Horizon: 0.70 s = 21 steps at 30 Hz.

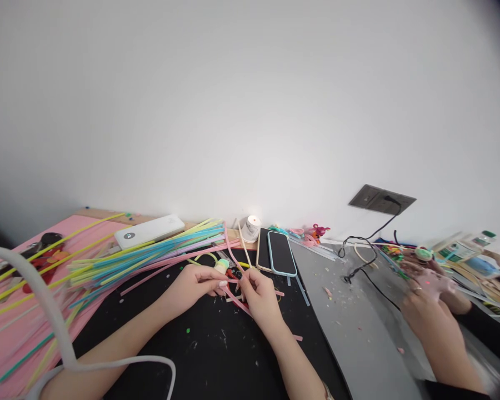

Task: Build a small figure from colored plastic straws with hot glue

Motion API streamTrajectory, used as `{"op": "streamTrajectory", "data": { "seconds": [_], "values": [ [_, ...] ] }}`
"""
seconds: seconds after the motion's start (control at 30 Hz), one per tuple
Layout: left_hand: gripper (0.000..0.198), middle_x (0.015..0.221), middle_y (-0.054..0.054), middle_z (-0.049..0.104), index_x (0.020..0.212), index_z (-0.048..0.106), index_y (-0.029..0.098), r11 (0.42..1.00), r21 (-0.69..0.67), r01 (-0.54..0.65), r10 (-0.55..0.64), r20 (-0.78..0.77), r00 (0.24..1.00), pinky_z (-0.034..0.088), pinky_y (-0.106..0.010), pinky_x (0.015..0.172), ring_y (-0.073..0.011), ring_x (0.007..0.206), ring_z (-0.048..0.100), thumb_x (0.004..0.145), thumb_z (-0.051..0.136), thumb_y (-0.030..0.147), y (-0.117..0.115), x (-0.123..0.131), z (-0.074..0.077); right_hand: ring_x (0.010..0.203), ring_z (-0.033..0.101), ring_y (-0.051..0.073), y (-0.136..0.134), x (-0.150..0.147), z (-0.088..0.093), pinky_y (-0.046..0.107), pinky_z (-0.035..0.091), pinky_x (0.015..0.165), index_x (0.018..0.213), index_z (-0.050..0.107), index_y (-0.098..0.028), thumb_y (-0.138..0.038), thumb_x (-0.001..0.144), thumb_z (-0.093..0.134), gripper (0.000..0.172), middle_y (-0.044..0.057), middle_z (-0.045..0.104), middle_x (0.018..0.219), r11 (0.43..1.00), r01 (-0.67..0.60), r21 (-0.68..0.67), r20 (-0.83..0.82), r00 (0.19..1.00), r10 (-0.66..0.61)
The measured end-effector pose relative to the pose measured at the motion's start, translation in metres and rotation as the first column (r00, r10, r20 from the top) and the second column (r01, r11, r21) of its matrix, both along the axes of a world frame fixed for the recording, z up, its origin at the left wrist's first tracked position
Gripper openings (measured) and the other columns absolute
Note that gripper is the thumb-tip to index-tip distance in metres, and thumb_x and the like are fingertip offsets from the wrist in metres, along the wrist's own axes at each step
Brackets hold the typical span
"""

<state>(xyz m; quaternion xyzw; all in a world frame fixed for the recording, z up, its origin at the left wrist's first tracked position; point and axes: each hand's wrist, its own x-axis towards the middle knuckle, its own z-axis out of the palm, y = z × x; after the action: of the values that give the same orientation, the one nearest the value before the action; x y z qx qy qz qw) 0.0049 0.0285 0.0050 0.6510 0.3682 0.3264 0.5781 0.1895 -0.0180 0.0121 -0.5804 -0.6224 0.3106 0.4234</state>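
My left hand (200, 281) is closed, thumb and fingers pinching a pink strip (235, 300) over the black mat (216, 355). Just to its right, my right hand (259, 294) is also closed on pink strip; one length rises from its fingers towards the back. The two hands almost meet, and the fingers hide part of the strip between them. Behind the left fingertips stands a small pale green and yellow object (222, 265). Small red and black items (234, 273) lie behind the fingers, too small to name.
Coloured strips (150, 258) spread across the left side beside a white power bank (149, 231). A paper cup (251, 228) and a phone (281, 254) stand behind my hands. A white cable (54, 300) crosses the front left. At right, another person's hands (433, 311) hold a pink object.
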Motion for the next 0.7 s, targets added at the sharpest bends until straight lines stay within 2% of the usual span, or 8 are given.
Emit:
{"op": "streamTrajectory", "data": {
  "seconds": [0.13, 0.23, 0.3, 0.43, 0.57, 0.7],
  "values": [
    [0.021, 0.077, -0.004, 0.077, 0.09, 0.077, 0.019, 1.0, 0.01, -0.025, 0.025, -0.002, 1.0, 0.057, -0.027, 0.068, -0.0193, 0.072, 0.071, 0.079, 0.064, 0.031, 0.001, -0.001, 0.0, 0.053, 0.047, 0.014, 0.001, 0.005, 0.001, 0.025, 0.036, 0.052, 0.074, 0.053, -0.021, -0.033, 0.089, 0.042, 0.022, -0.003, 0.048, 0.058, 0.998, 0.052, 0.038, 0.009, 0.999, -0.052],
    [0.02, 0.078, -0.005, 0.077, 0.088, 0.077, 0.018, 0.998, 0.011, -0.056, 0.056, -0.013, 0.998, 0.056, -0.026, 0.067, -0.0186, 0.071, 0.071, 0.079, 0.064, 0.032, 0.001, -0.002, 0.002, 0.062, 0.055, 0.017, 0.003, 0.017, 0.009, 0.027, 0.041, 0.057, 0.089, 0.057, -0.02, -0.029, 0.087, 0.043, 0.016, 0.002, 0.059, 0.07, 0.953, 0.252, 0.166, 0.171, 0.945, -0.28],
    [0.021, 0.08, -0.005, 0.077, 0.088, 0.077, 0.018, 0.998, 0.014, -0.066, 0.066, -0.022, 0.998, 0.056, -0.026, 0.067, -0.0184, 0.07, 0.07, 0.08, 0.064, 0.033, 0.001, -0.002, 0.004, 0.072, 0.059, 0.021, 0.007, 0.03, 0.015, 0.031, 0.044, 0.065, 0.099, 0.057, -0.019, -0.026, 0.084, 0.045, 0.02, 0.008, 0.064, 0.083, 0.897, 0.365, 0.247, 0.26, 0.867, -0.425],
    [0.022, 0.079, -0.006, 0.077, 0.087, 0.077, 0.017, 0.997, 0.011, -0.075, 0.075, -0.032, 0.997, 0.056, -0.026, 0.066, -0.0186, 0.069, 0.07, 0.08, 0.065, 0.034, 0.001, -0.002, 0.006, 0.096, 0.058, 0.03, 0.02, 0.059, 0.024, 0.041, 0.043, 0.081, 0.111, 0.055, -0.018, -0.025, 0.078, 0.049, 0.034, 0.015, 0.064, 0.104, 0.849, 0.444, 0.286, 0.313, 0.794, -0.521],
    [0.021, 0.077, -0.006, 0.077, 0.087, 0.076, 0.017, 0.997, -0.013, -0.079, 0.079, -0.03, 0.996, 0.056, -0.026, 0.066, -0.0186, 0.068, 0.07, 0.079, 0.066, 0.033, 0.001, -0.002, 0.006, 0.108, 0.055, 0.036, 0.036, 0.073, 0.024, 0.046, 0.041, 0.086, 0.115, 0.056, -0.02, -0.031, 0.075, 0.056, 0.042, 0.02, 0.061, 0.113, 0.831, 0.515, 0.211, 0.455, 0.701, -0.55],
    [0.02, 0.075, -0.005, 0.076, 0.086, 0.076, 0.017, 0.996, -0.014, -0.083, 0.083, -0.026, 0.996, 0.056, -0.026, 0.065, -0.0188, 0.068, 0.069, 0.079, 0.066, 0.033, 0.002, -0.001, 0.005, 0.112, 0.053, 0.041, 0.053, 0.067, 0.02, 0.051, 0.039, 0.087, 0.128, 0.048, -0.017, -0.038, 0.075, 0.061, 0.059, 0.027, 0.056, 0.119, 0.828, 0.56, 0.018, 0.627, 0.639, -0.446]
  ]
}}
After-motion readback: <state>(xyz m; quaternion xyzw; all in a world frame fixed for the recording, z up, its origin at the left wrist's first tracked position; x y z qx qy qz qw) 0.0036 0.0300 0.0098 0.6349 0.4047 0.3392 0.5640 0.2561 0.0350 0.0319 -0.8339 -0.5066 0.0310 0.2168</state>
